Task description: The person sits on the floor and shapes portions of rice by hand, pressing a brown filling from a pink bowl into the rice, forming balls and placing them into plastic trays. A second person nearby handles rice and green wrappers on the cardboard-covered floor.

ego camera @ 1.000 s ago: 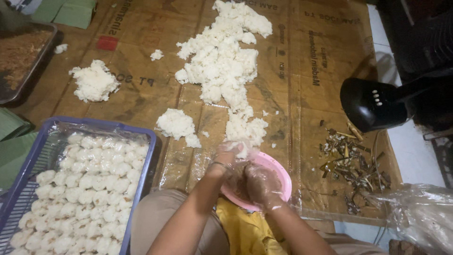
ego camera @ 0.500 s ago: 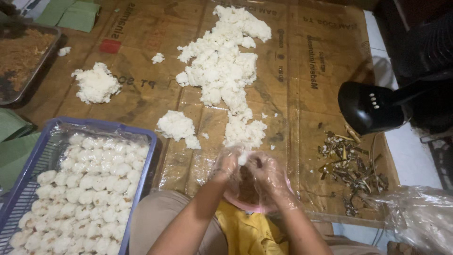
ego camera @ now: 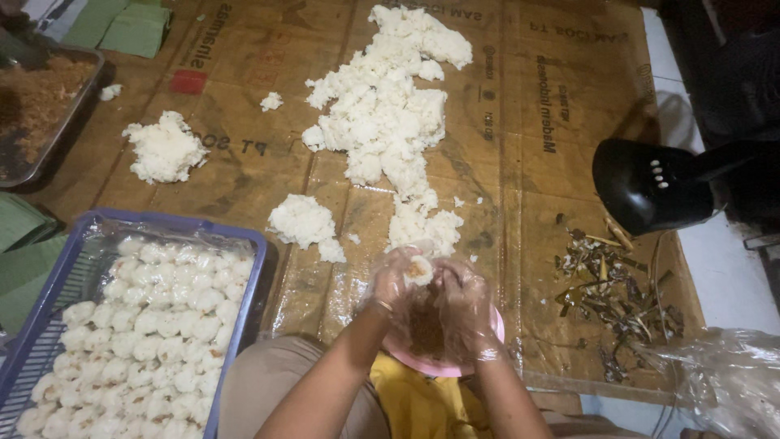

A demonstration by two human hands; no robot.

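Both my hands wear clear plastic gloves and meet over a pink plate that rests on my lap. My left hand and my right hand press together around a small white rice lump with brown filling showing in it. Brown filling lies on the plate under my hands. A long heap of white sticky rice spreads over the cardboard sheet just beyond my hands.
A blue basket lined with plastic holds several shaped rice balls at lower left. Two smaller rice heaps lie nearby. A metal tray of brown filling sits top left. A black lamp head, dry scraps and a plastic bag are on the right.
My hands have lifted slightly off the pink plate and closed tighter around the rice lump, turning it so the filling shows.
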